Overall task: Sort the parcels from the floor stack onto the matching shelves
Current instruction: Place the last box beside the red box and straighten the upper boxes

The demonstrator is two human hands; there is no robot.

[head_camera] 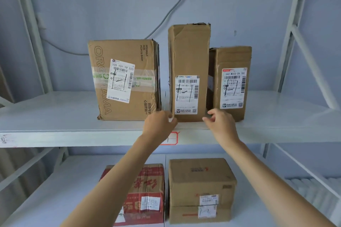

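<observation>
Cardboard parcels, five visible, stand shelved. The left hand [159,122] and right hand [220,122], fingers loosely curled, flank the tall parcel [189,72], gripping nothing. The floor stack is out of view.

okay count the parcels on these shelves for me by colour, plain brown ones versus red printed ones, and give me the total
Plain brown cardboard parcels: 4 (wide box, tall box and shorter box on the upper shelf; one box on the lower shelf)
Red printed parcels: 1 (red carton on the lower shelf)
Total: 5
</observation>
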